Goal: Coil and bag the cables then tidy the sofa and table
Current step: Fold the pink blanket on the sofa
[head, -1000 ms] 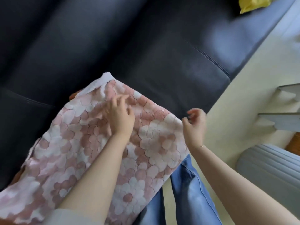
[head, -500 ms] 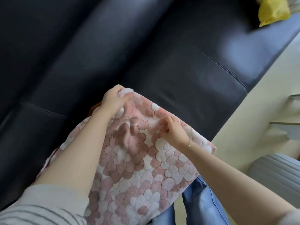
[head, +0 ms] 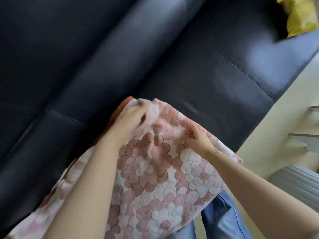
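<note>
Sofa fills nine to one o'clock, dark and bare. Left hand, blurred, grips the pink flowered blanket at its top corner; right hand at three o'clock pinches a fold. Blanket lies at six across the seat edge. No cables visible; tidying looks midway, table unseen.

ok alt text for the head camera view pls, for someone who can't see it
Seen from above, a person's left hand and right hand pinch the far edge of a pink and white flower-patterned blanket lying across a black leather sofa. A yellow cushion sits at the sofa's far end.
</note>
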`<state>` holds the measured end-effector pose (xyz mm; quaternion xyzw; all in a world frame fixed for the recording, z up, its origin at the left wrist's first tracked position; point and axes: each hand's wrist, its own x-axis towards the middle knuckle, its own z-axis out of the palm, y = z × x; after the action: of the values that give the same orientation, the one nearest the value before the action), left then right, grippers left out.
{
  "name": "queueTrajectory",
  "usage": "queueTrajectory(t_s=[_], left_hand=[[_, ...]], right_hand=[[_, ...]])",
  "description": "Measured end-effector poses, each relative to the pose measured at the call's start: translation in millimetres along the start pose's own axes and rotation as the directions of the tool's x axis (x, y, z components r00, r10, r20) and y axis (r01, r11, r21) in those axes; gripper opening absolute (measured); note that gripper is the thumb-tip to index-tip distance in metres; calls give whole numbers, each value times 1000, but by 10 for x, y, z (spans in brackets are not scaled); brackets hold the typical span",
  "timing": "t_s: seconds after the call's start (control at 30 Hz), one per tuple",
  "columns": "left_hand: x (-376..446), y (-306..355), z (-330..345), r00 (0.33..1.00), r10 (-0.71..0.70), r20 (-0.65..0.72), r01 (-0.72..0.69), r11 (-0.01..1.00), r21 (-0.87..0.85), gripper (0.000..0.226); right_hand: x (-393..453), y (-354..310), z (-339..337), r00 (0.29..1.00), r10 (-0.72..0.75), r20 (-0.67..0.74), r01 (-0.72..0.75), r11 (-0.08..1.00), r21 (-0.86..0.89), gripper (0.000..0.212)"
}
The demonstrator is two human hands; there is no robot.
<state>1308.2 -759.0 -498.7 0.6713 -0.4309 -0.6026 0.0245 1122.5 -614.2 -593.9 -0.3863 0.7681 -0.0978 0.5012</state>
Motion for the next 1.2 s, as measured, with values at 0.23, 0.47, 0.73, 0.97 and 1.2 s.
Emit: queueTrajectory(t_s=[0.23, 0.47, 0.73, 0.97, 1.2], left_hand=[[-381, -977, 226, 977, 56, -207, -64, 997, -32, 20], [179, -901, -233, 893, 285, -348, -85, 867, 490, 94], [445, -734, -281, 987, 44, -152, 72, 728, 681, 48], [386, -659, -258, 986, 138, -97, -59, 822, 566, 73], [381, -187, -644, 916, -220, 335, 161, 967, 197, 25]], right_hand=[[28, -102, -5, 996, 82, 26, -82, 996, 25, 19], [13, -183, 34, 994, 111, 8, -110, 992, -68, 14], [-57, -493, 47, 949, -149, -279, 124, 987, -104, 24], [333, -693, 61, 977, -101, -185, 64, 979, -193, 35], [271, -697, -233, 959, -229, -167, 234, 972, 11, 22]])
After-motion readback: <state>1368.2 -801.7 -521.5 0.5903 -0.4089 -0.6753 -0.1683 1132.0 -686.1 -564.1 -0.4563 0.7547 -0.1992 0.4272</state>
